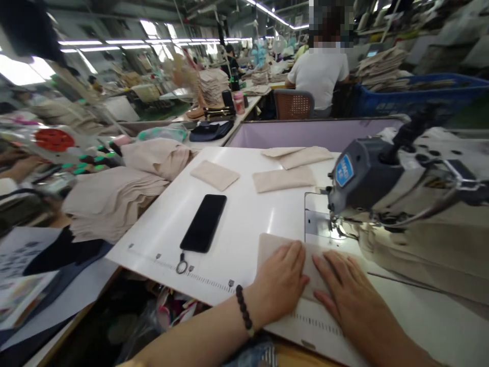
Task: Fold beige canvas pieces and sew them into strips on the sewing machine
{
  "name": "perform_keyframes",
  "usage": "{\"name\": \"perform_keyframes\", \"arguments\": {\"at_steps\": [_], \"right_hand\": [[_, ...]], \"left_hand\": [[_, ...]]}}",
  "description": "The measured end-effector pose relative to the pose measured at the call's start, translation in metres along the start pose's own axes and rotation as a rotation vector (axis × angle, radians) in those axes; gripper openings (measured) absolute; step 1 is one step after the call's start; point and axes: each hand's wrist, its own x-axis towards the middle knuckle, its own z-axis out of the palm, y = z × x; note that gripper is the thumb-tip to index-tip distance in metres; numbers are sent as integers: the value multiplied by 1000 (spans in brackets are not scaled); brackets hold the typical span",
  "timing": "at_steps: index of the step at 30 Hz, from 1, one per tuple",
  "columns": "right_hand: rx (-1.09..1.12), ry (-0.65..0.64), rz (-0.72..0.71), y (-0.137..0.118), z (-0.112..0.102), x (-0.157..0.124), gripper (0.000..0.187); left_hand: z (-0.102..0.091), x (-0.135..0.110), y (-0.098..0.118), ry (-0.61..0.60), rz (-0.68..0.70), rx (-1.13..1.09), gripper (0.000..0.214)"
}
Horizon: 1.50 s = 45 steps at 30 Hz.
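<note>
A beige fabric piece (pixel 269 245) lies on the white table in front of the sewing machine (pixel 367 178). My left hand (pixel 280 280) rests flat on its left part, fingers stretched out and close together. On its right part lies my right hand (pixel 349 290), fingers spread and pointing towards the needle area. Both hands press on the cloth from above without gripping it. The piece's far right edge reaches near the metal needle plate (pixel 318 224); the hands hide much of its middle.
A black phone (pixel 204 223) with a ring strap lies to the left. Further back are a small beige piece (pixel 214 174) and folded beige pieces (pixel 284 178). Stacked fabric (pixel 114 199) stands beyond the table's left edge. More beige cloth (pixel 428 265) lies right of the needle. A person (pixel 320 76) sits ahead.
</note>
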Motion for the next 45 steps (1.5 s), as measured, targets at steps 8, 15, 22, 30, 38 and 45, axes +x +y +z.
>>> {"name": "perform_keyframes", "arguments": {"at_steps": [8, 15, 22, 30, 38, 45], "right_hand": [[65, -243, 159, -4, -12, 2, 48], [161, -295, 233, -5, -17, 5, 51], [191, -342, 277, 5, -38, 14, 41], [136, -377, -45, 64, -38, 22, 31], [194, -209, -39, 75, -18, 11, 29], [201, -271, 83, 73, -21, 15, 32]], "left_hand": [[5, -14, -30, -58, -44, 147, 70], [-11, -45, -52, 170, -68, 294, 54], [-18, -2, -25, -1, 214, 74, 33], [-23, 88, -28, -185, 220, 152, 19], [-1, 90, -12, -66, 256, 42, 24], [6, 99, -23, -49, 260, 16, 24]]}}
